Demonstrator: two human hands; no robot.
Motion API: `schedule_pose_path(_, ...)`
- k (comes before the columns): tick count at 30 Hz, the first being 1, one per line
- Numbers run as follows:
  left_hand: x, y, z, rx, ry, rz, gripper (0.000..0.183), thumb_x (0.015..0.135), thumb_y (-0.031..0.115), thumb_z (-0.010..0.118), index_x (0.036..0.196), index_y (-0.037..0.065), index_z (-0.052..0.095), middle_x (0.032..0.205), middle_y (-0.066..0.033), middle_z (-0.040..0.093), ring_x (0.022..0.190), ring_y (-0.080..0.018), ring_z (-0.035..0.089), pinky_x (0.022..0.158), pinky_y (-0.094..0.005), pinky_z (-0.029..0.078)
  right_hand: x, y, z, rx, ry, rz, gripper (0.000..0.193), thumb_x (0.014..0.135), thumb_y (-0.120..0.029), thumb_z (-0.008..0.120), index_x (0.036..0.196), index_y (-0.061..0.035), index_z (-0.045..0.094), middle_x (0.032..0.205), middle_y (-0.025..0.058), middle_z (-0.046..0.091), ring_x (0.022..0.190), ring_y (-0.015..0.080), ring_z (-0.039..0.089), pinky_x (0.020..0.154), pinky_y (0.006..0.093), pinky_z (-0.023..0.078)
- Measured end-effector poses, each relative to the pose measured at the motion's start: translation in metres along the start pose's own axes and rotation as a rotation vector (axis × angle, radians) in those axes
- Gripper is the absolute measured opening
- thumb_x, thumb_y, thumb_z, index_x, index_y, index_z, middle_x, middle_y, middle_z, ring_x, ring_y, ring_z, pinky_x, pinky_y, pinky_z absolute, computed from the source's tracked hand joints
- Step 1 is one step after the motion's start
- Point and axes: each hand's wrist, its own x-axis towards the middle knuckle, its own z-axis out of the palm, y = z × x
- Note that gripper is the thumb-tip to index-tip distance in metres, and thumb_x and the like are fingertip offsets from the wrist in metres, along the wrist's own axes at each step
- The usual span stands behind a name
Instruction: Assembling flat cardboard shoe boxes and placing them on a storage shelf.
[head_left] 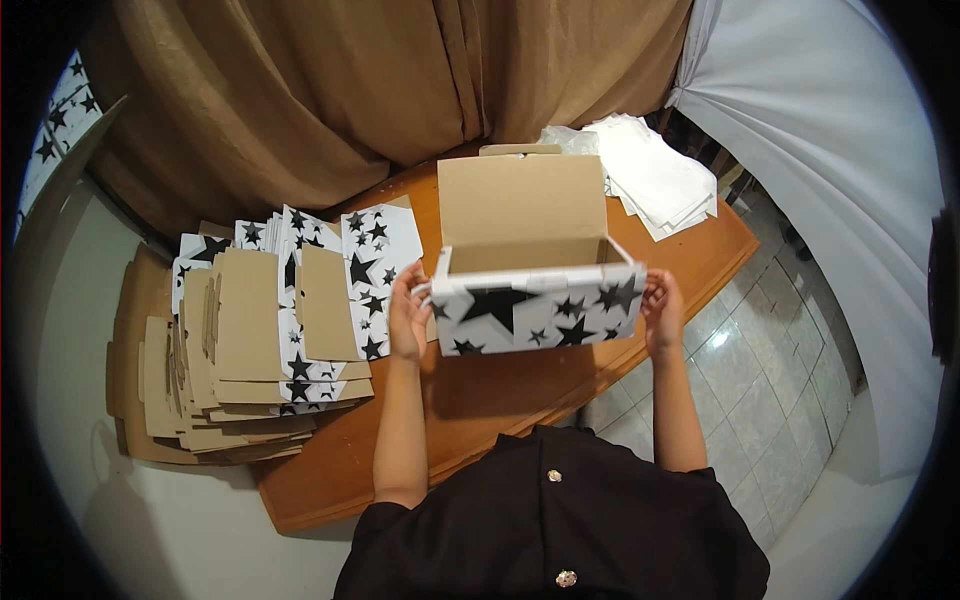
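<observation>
Star print (60, 125) at far left, cut off at the edge of view; can't tell what it's on. Next, flat cartons (247, 315) piled at the table's (310, 500) left end, some plain brown side up, some star side up. Overlap too much to count. Only markings I can make out: black and grey stars on white.

Left hand (405, 318): fingers bent in, holding the left end of the box (540, 312). One box, over the table between both hands, lid (522, 205) up, brown inside. Front panel hides its floor; can't tell if its base touches the table. Shirt (610, 510) below, two gold buttons visible. Right hand (661, 305): fingers curled on the box's right end, fingertips hard to make out.

Behind, crumpled clear plastic (570, 140), then white sheets (655, 180), overlapped, count unclear.
</observation>
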Motion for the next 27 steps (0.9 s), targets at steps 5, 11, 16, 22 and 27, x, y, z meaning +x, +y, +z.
schedule_pose_path(5,-0.048,-0.066,-0.012,0.263,0.015,-0.022,0.059,0.083,0.019,0.06,0.134,0.003,0.035,0.105,-0.0041,0.044,0.093,-0.0115,0.045,0.082,-0.0247,0.039,-0.023,0.061,-0.031,-0.133,0.089,0.12,0.028,0.092,-0.027,0.046,0.109,-0.0069,0.055,0.082,-0.0034,0.054,0.072,0.0042,0.048,0.062,0.0174,0.037)
schedule_pose_path(11,-0.074,-0.079,-0.034,0.692,-0.114,0.081,0.06,0.073,0.01,0.061,0.128,0.002,0.041,0.104,-0.0092,0.045,0.094,-0.0211,0.047,0.086,-0.0311,0.039,-0.045,0.082,-0.051,-0.267,0.089,0.048,0.028,0.086,-0.018,0.049,0.11,-0.0049,0.055,0.082,-0.0039,0.047,0.074,0.0051,0.044,0.064,0.0187,0.036)
schedule_pose_path(16,-0.079,-0.071,-0.025,0.985,-0.295,-0.061,0.057,0.072,0.008,0.057,0.127,0.001,0.043,0.116,-0.0161,0.039,0.103,-0.0255,0.044,0.087,-0.0318,0.04,-0.059,0.086,-0.045,-0.575,0.005,-0.1,0.041,0.085,-0.014,0.053,0.126,-0.0059,0.05,0.092,0.005,0.053,0.089,0.0147,0.052,0.083,0.0271,0.041)
schedule_pose_path(22,-0.083,-0.079,-0.018,1.39,-0.372,0.182,0.05,0.08,0.009,0.047,0.129,0.003,0.045,0.132,-0.0172,0.039,0.124,-0.0336,0.038,0.105,-0.049,0.023,-0.06,0.079,-0.03,-1.198,-0.016,-0.24,0.042,0.077,-0.005,0.053,0.119,-0.0102,0.059,0.115,0.0154,0.057,0.098,0.0325,0.057,0.087,0.0357,0.044)
schedule_pose_path(27,-0.068,-0.063,-0.012,1.571,-0.586,0.158,0.044,0.08,0.012,0.046,0.124,0.008,0.052,0.126,-0.0085,0.051,0.126,-0.03,0.038,0.104,-0.0582,0.018,-0.057,0.072,-0.033,-1.533,-0.129,-0.133,0.047,0.073,-0.001,0.05,0.119,-0.0111,0.058,0.118,0.0146,0.055,0.103,0.03,0.056,0.088,0.0387,0.043)
